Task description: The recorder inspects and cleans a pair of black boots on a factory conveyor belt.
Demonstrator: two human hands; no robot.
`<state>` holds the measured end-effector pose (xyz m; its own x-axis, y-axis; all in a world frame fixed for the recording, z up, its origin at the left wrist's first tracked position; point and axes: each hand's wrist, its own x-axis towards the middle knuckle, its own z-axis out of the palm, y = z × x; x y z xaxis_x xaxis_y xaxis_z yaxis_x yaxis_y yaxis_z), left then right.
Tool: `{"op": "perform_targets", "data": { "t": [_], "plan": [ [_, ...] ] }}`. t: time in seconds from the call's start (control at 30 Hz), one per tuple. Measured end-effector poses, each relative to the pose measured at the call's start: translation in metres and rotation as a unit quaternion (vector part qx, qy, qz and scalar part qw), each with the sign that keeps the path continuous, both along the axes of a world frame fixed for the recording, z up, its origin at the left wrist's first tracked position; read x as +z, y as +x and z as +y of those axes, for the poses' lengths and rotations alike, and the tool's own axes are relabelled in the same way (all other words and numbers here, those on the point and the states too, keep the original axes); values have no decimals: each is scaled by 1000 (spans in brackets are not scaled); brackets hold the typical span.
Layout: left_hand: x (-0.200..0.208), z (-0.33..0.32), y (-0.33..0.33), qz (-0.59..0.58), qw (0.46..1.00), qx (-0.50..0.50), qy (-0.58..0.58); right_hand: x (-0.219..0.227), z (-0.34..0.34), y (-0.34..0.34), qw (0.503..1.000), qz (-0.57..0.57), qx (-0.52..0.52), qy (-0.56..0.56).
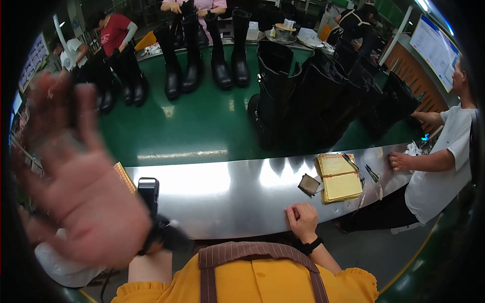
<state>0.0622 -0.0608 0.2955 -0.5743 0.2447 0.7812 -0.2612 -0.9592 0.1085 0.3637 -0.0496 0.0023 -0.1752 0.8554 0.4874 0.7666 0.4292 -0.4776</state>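
My left hand (96,194) is raised close to the camera, fingers spread and smeared by motion, holding nothing. A black strap (164,235) circles that wrist. Beside it on the metal table edge lies a black rectangular device (148,194), partly behind the hand. My right hand (303,221) rests at the near edge of the table, its fingers curled into a loose fist with nothing visible in it; a black wristband (309,246) is on that arm. Just beyond it sit a small dark square pad (308,185) and a banded stack of yellow paper (339,169).
Several tall black boots (192,55) stand on the green conveyor (197,126), with a dense cluster of boots (313,96) at right. Thin tools (373,173) lie right of the paper. A person in white (439,166) stands at right, a hand on the table; others work at the far side.
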Motion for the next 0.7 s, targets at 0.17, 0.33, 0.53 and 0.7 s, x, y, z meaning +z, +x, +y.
{"op": "perform_targets", "data": {
  "t": [0.17, 0.33, 0.53, 0.7],
  "plan": [
    [-174, 113, 74, 566, 632, 124, -514, -3, 0, 3, 1000, 2, -10, 19],
    [-233, 182, 164, 425, 689, 311, -498, -8, -1, 4, 999, -3, -15, 28],
    [-230, 236, 201, 366, 653, 332, -573, -14, -1, 7, 999, -4, -6, 33],
    [-245, 251, 172, 292, 659, 433, -541, -15, -2, 7, 1000, 2, 6, 13]
  ]
}}
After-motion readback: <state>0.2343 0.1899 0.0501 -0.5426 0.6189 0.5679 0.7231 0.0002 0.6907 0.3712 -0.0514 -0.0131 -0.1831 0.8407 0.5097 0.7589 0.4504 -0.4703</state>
